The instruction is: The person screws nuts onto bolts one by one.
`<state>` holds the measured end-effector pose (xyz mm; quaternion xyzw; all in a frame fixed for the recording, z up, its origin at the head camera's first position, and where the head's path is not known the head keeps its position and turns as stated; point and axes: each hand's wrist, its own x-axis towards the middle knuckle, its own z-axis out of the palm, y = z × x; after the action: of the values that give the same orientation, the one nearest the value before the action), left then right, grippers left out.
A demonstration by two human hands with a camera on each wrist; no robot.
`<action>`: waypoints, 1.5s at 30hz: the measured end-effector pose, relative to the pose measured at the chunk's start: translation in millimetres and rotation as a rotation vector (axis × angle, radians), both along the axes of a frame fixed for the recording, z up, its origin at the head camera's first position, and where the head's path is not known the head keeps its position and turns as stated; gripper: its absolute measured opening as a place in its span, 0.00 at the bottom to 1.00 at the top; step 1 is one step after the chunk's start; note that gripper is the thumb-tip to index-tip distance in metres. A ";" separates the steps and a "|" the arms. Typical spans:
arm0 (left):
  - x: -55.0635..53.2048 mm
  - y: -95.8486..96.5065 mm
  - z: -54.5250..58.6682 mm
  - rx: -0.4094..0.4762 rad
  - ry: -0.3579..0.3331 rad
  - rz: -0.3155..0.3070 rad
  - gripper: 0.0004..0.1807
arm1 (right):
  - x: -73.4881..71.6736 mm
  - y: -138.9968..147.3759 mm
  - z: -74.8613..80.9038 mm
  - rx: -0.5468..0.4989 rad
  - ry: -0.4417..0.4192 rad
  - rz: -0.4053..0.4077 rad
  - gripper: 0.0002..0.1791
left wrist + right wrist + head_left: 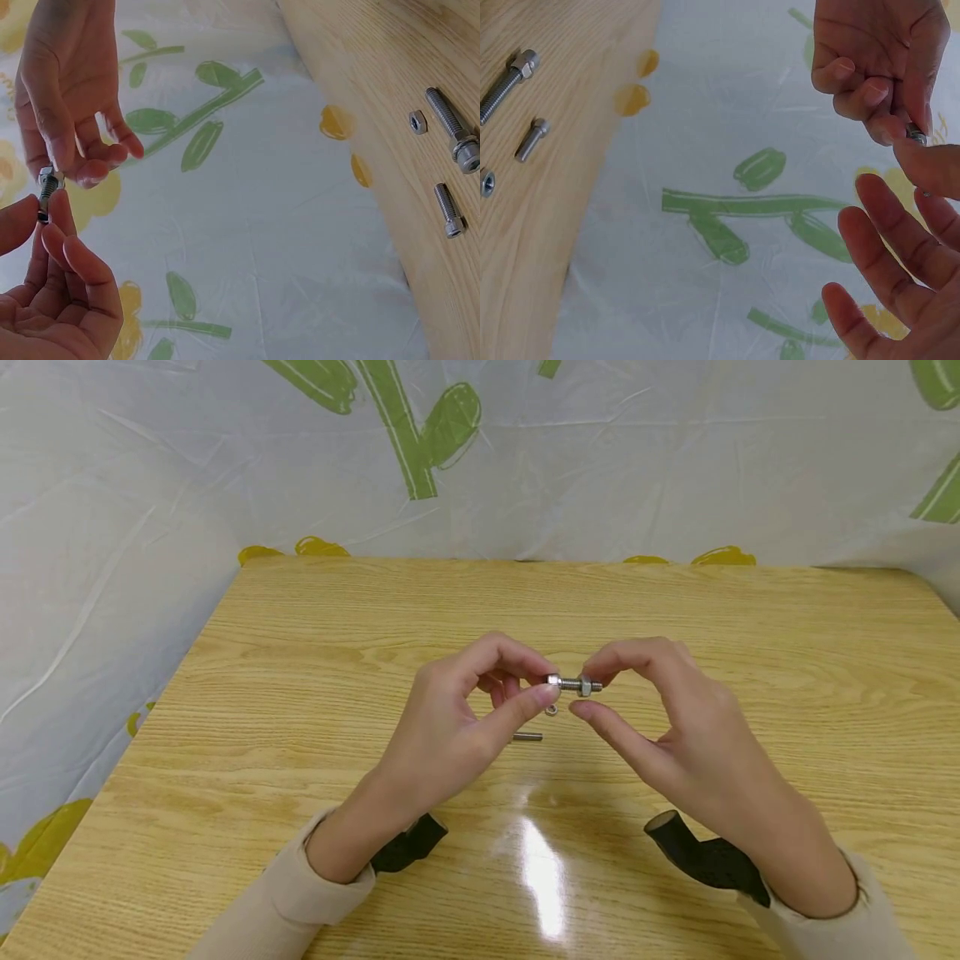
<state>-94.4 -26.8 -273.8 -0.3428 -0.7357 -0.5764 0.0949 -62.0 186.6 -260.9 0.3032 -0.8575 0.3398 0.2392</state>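
Note:
Above the table, my left hand [457,727] pinches the head of a metal bolt [570,684] between thumb and forefinger, the shank lying level to the right. A hex nut [586,685] sits on the thread, near the bolt's free end. My right hand [690,735] is at that end: its forefinger reaches to the nut, while the thumb stands apart, a little below. Seen from the left wrist, the nut [51,177] is close to the right fingertips. The right wrist view shows my right hand's [907,285] other fingers spread, with the bolt mostly hidden.
On the wooden table [300,710] lie a longer bolt [448,116] with a nut on it, a shorter socket-head bolt [448,210] and a loose nut [418,122]. A patterned cloth [562,468] hangs behind the table. Black wrist mounts [705,856] jut below both wrists.

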 end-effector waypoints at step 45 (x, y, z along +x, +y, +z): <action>3.6 0.8 3.9 0.031 0.042 -0.030 0.07 | -3.3 -3.3 3.8 -0.104 0.099 0.141 0.21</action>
<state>-90.9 -25.9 -269.9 -0.3644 -0.7193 -0.5818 0.1069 -65.3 183.3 -257.1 0.3663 -0.8025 0.3846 0.2720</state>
